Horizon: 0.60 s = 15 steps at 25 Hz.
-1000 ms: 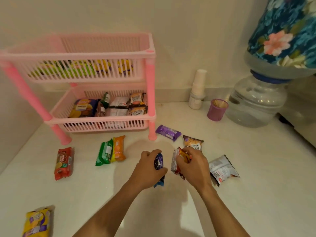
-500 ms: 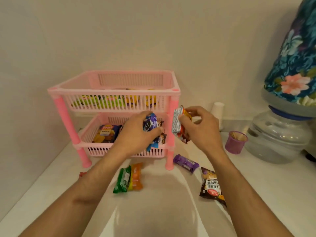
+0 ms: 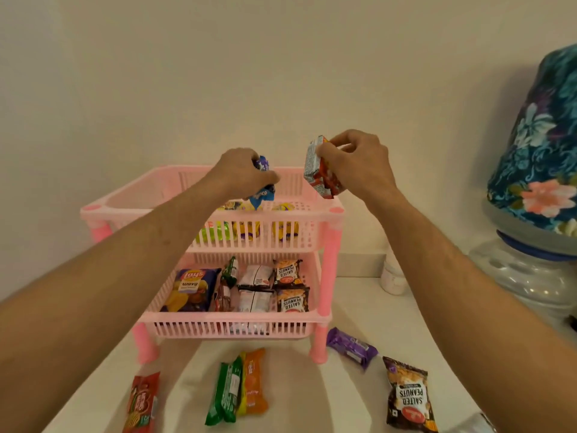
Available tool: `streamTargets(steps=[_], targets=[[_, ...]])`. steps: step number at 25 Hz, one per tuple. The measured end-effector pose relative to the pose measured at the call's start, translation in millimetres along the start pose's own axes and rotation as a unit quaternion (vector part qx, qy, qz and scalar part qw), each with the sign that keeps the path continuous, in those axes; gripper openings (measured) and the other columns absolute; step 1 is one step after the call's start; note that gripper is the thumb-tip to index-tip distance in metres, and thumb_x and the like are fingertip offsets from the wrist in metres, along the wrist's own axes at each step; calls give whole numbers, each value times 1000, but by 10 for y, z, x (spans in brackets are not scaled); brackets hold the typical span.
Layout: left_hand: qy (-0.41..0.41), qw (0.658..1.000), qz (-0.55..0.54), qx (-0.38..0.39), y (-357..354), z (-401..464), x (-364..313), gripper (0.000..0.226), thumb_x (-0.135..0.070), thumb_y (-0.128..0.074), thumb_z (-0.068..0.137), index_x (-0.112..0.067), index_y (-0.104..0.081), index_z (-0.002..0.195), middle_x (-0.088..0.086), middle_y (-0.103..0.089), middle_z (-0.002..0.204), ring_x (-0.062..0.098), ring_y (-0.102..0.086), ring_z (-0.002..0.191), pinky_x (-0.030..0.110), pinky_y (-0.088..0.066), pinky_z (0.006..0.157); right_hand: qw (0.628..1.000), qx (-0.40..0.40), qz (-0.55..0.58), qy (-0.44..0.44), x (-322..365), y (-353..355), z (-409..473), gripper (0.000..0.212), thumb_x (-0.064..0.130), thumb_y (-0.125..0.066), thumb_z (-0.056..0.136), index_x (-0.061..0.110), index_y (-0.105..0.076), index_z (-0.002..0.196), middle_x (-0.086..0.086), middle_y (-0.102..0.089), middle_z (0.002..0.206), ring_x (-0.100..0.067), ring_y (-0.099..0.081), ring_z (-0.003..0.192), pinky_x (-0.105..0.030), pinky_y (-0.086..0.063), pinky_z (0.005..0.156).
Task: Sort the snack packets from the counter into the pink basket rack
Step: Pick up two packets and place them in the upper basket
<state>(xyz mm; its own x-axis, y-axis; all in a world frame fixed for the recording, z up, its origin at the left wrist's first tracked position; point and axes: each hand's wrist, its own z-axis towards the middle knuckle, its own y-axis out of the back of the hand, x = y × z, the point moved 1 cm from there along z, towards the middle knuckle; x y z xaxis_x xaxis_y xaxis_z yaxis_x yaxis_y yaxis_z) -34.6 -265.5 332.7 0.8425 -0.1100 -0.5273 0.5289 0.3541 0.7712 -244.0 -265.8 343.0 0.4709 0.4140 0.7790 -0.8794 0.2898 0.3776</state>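
The pink basket rack (image 3: 331,232) has two tiers, and both hold several snack packets. My left hand (image 3: 240,173) grips a blue packet (image 3: 263,192) just above the top tier, near its middle. My right hand (image 3: 359,164) holds a red and silver packet (image 3: 320,170) over the top tier's right corner. On the counter in front lie a red packet (image 3: 142,404), a green packet (image 3: 226,392), an orange packet (image 3: 254,382), a purple packet (image 3: 351,346) and a salted peanuts packet (image 3: 409,398).
A water dispenser jar (image 3: 527,276) under a floral cover (image 3: 543,151) stands at the right. A white cup stack (image 3: 392,276) sits behind my right forearm by the wall. The lower tier holds a Lay's bag (image 3: 193,289) and peanut packets (image 3: 292,300).
Both hands have risen from lower-tier height to above the top tier, each still gripping its packet. The view has tilted upward and moved closer to the rack.
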Motion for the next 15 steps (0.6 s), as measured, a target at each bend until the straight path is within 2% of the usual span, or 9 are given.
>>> streamTargets(steps=[3, 6, 8, 12, 15], targets=[[14, 993, 90, 77, -167, 245, 107, 40, -46, -68, 80, -7, -63, 83, 7, -58, 76, 14, -48, 56, 27, -35, 46, 1000, 21, -23, -6, 43, -194, 341, 27, 47, -65, 76, 24, -70, 90, -2, -68, 97, -14, -66, 84, -28, -54, 67], [18, 979, 161, 124, -390, 422, 177, 44, -48, -69, 80, -11, -52, 64, 4, -50, 63, 15, -45, 52, 27, -31, 44, 997, 39, -60, -9, 9, -430, 628, 28, 46, -65, 79, 20, -69, 90, -3, -67, 95, -18, -67, 82, -32, -58, 71], [9, 971, 184, 150, -510, 510, 181, 47, -50, -68, 80, -13, -48, 60, 2, -48, 58, 15, -45, 50, 27, -30, 43, 994, 56, -91, -11, -59, -597, 779, 30, 45, -65, 81, 18, -69, 91, -4, -63, 92, -21, -68, 81, -36, -59, 72], [-20, 959, 222, 173, -679, 604, 188, 48, -54, -60, 85, -15, -44, 61, 2, -48, 61, 15, -46, 53, 28, -31, 45, 976, 114, -185, 7, -239, -896, 998, 34, 43, -62, 84, 13, -69, 96, -8, -65, 96, -24, -67, 79, -33, -57, 68], [-52, 955, 252, 148, -778, 633, 266, 45, -51, -47, 93, -16, -42, 66, 2, -39, 70, 18, -46, 63, 31, -35, 56, 957, 159, -244, 13, -342, -1080, 1127, 36, 39, -62, 84, 7, -68, 98, -13, -68, 97, -29, -71, 75, -38, -61, 65]])
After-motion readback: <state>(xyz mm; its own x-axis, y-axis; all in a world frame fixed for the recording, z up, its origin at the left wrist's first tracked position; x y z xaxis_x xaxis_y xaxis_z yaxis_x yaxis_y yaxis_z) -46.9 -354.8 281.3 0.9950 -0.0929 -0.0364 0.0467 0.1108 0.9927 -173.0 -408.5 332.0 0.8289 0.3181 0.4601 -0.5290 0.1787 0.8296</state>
